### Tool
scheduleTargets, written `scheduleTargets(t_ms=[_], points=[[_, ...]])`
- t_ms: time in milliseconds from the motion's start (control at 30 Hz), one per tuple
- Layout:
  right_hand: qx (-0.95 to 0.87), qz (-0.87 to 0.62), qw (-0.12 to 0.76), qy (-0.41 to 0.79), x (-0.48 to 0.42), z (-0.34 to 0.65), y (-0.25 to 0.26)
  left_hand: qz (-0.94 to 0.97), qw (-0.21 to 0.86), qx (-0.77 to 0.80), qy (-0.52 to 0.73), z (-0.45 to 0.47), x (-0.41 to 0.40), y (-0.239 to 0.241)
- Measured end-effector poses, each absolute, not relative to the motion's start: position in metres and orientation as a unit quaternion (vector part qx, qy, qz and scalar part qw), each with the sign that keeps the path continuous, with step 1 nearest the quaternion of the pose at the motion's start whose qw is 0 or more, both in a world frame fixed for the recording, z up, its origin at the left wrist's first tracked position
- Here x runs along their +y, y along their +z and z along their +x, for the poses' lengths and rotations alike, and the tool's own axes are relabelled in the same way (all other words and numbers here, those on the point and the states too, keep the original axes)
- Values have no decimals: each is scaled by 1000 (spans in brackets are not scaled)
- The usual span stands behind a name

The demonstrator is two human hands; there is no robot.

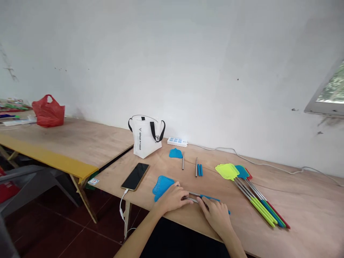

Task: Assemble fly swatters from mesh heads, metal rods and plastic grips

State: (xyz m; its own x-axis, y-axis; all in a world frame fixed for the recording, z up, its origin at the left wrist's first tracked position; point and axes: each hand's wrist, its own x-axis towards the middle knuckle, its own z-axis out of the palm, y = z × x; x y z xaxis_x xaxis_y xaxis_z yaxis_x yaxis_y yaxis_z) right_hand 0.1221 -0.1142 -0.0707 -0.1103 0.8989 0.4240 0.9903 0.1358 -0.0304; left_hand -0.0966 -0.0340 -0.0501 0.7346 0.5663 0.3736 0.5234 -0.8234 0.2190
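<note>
While steel rod (192, 199) lies right of phone (135, 176), axis pointing away, left hand (174, 197) pinches nearer phone, right hand (217, 214) farther.

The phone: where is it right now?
In the head view, the phone lies left of centre on the nearer table, in front of the white bag and left of the left hand.

This looks like a simple small-goods workshop: a bare brown plywood desk (309, 204) on raw timber legs (128, 216), another wide plywood desk (88, 138) beside it, a scuffed white wall (188, 71), dark red floor tiles (77, 240), and loose silver metal tubes (196, 167) laid out near multicoloured plastic fly swatters (259, 205).
</note>
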Motion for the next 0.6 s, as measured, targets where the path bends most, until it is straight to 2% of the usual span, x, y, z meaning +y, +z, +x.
scheduleTargets(t_ms=[300,600], points=[[-746,-614,236,-104,-114,118,-65,919,99,319,208,-122,-23,-37],[-750,-595,238,-167,-108,124,-73,904,112,345,227,-143,-16,-30]])
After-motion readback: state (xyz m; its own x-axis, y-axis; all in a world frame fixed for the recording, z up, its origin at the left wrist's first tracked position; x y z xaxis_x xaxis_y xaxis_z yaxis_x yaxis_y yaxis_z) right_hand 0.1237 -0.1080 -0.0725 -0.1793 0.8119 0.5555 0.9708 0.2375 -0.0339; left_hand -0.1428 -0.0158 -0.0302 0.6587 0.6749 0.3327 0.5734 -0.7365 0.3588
